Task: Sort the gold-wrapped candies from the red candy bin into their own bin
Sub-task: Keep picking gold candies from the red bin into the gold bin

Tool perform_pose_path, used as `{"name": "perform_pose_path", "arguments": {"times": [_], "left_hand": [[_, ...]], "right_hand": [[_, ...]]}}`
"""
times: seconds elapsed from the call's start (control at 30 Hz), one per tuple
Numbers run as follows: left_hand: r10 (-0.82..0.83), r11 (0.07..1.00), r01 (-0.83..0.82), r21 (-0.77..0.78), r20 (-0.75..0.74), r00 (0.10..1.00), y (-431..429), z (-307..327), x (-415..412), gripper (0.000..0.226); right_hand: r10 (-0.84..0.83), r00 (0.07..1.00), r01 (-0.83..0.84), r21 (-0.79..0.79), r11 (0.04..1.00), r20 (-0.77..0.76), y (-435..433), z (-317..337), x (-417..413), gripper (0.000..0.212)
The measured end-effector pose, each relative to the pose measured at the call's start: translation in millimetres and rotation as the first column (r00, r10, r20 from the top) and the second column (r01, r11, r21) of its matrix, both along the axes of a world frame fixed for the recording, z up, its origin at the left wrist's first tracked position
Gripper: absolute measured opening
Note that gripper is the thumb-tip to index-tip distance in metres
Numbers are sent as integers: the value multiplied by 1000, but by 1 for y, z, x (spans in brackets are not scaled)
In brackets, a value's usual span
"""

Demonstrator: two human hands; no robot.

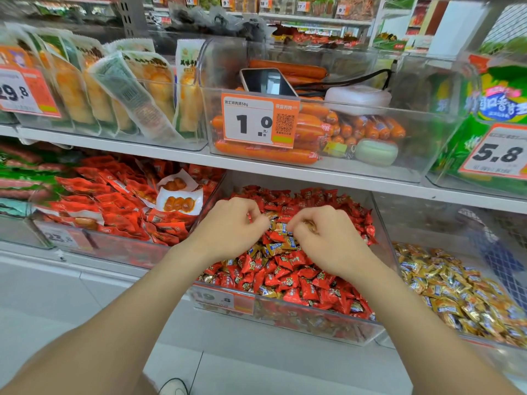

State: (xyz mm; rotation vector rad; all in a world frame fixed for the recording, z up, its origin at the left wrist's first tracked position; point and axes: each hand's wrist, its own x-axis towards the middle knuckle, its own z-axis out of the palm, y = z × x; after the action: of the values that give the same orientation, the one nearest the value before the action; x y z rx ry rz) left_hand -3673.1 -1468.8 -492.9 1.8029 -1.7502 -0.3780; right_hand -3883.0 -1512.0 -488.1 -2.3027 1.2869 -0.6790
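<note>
A clear bin of red-wrapped candies (296, 283) sits on the lower shelf in front of me, with several gold-wrapped candies (278, 246) mixed into the pile. Both my hands are down in this bin over the gold cluster. My left hand (232, 223) has its fingers curled and pinches a candy at its fingertips. My right hand (325, 232) is curled around gold candies, one showing between its fingers. To the right stands the clear bin of gold-wrapped candies (462, 289).
A bin of red snack packets (119, 201) is to the left. The upper shelf edge (285, 169) overhangs the bins, carrying a sausage bin (313, 129) with a phone and price tag. White floor lies below.
</note>
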Motion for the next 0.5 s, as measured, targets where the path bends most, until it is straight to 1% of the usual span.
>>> {"name": "perform_pose_path", "arguments": {"times": [0.03,0.1,0.13,0.17,0.2,0.27,0.33,0.43,0.5], "left_hand": [[-18,1000,17,10,78,997,1,-3,3,29],[-77,994,57,90,238,968,1,-11,11,45],[-112,987,73,143,294,949,2,-15,14,54],[-142,979,83,187,334,932,2,-18,16,61],[-166,972,90,219,360,918,1,-20,18,64],[-209,958,106,267,395,895,-2,-23,19,64],[-255,940,129,316,401,880,-4,-25,17,62],[-259,940,131,315,409,875,-7,-28,13,51],[-262,945,154,290,384,885,-8,-29,10,39]], "right_hand": [[-36,994,30,-57,998,-105,3,0,1,20],[-96,928,28,-190,981,-361,6,-4,6,55],[-104,890,0,-227,974,-444,5,-9,9,71],[-97,871,-29,-246,969,-483,4,-13,12,79],[-78,861,-60,-252,966,-503,3,-16,15,82],[-31,848,-125,-257,958,-529,-2,-19,21,79],[18,846,-164,-228,960,-533,-5,-20,25,70],[23,883,-153,-241,958,-470,-4,-22,28,43],[14,902,-128,-237,963,-431,-3,-23,28,31]]}}
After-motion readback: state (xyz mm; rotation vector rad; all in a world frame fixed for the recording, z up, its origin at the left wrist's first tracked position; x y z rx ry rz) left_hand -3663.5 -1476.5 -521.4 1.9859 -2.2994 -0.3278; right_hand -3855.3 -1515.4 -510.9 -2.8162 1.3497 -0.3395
